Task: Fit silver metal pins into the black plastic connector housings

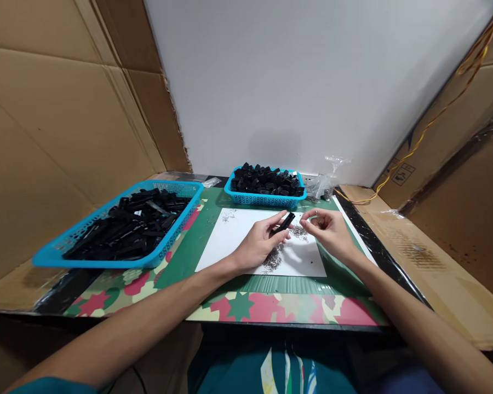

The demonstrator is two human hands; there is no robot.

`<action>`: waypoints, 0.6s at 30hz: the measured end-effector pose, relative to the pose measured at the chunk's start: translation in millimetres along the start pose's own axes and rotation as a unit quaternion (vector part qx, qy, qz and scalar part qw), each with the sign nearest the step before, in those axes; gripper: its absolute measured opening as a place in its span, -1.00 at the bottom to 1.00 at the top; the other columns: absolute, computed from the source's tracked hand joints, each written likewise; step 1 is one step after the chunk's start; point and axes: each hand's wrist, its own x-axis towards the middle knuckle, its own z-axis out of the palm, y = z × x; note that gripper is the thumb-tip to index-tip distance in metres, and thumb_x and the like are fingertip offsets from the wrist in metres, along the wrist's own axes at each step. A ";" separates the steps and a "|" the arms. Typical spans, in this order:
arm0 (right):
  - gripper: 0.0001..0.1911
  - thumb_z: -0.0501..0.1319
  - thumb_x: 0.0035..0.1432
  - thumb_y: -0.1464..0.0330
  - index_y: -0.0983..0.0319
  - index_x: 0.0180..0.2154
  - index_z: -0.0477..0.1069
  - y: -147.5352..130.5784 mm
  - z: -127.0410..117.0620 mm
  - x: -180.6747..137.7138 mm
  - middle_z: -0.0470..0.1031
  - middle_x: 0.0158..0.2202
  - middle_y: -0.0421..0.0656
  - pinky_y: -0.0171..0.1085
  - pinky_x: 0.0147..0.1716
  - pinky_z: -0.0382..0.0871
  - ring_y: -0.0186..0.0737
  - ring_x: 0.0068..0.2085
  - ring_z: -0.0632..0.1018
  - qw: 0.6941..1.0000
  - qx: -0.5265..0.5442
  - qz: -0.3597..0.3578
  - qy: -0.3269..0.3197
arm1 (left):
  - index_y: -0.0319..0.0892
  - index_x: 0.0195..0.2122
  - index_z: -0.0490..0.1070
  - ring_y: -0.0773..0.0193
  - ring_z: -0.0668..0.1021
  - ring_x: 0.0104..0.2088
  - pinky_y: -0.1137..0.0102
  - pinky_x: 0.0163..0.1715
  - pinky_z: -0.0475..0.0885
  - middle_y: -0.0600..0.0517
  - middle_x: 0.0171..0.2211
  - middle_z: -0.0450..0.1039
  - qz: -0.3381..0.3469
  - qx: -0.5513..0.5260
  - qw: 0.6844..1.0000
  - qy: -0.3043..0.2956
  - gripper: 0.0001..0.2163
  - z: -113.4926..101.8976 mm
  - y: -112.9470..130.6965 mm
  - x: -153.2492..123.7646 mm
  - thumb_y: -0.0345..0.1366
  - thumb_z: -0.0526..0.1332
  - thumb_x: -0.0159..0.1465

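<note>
My left hand (pixel 262 241) rests on a white sheet (pixel 234 241) and grips a small black plastic part (pixel 286 221) between thumb and fingers. My right hand (pixel 326 230) hovers just right of that part, its fingertips pinched on something tiny that I cannot make out. Between and under both hands lies a heap of small metal springs (pixel 273 260) on the sheet.
A large blue basket (pixel 49 253) of long black parts stands at the left. A smaller blue basket (pixel 246 198) of black blocks sits behind the sheet. Clear plastic bags (pixel 324 183) lie at the back right. Cardboard walls close in both sides; a yellow cable (pixel 398 164) runs along the right.
</note>
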 end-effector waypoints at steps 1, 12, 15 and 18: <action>-0.62 0.34 0.22 0.04 0.24 -0.34 0.52 0.0 -0.5 0.4 0.06 -0.62 -0.36 -0.30 -0.53 -0.08 -0.38 -0.55 0.08 1.000 -0.001 0.005 -0.001 | -0.23 0.30 0.43 0.17 0.62 -0.13 0.26 -0.08 0.51 -0.20 0.07 0.57 -0.001 -0.005 1.000 -0.010 -0.40 0.4 0.5 -0.2 -0.15 0.43 0.26; -0.73 0.36 0.12 0.18 0.27 -0.41 0.52 0.7 -15.7 7.3 0.20 -0.64 -0.31 -0.28 -0.56 -0.08 -0.41 -0.58 0.12 0.986 -0.066 0.121 -0.092 | -0.19 -0.07 0.71 0.08 0.66 -0.20 0.28 -0.20 0.52 -0.14 -0.14 0.70 0.040 0.242 0.969 0.007 -0.68 0.0 10.0 -7.7 -0.09 0.43 0.27; -0.78 0.35 0.12 0.25 0.27 -0.44 0.53 2.9 -19.4 7.9 0.20 -0.63 -0.29 -0.26 -0.56 -0.07 -0.40 -0.57 0.14 0.975 -0.102 0.152 -0.122 | -0.19 -0.12 0.72 0.14 0.64 -0.29 0.31 -0.26 0.47 -0.11 -0.21 0.71 0.037 0.286 0.957 -0.007 -0.71 1.0 8.1 -7.7 -0.10 0.43 0.27; -0.84 0.35 0.11 0.32 0.27 -0.45 0.56 6.6 -18.5 8.2 0.22 -0.62 -0.28 -0.25 -0.54 -0.07 -0.39 -0.55 0.15 0.966 -0.143 0.158 -0.144 | -0.16 -0.15 0.73 0.20 0.61 -0.35 0.33 -0.30 0.42 -0.08 -0.24 0.71 0.039 0.316 0.948 -0.031 -0.75 1.5 6.4 -7.8 -0.10 0.39 0.31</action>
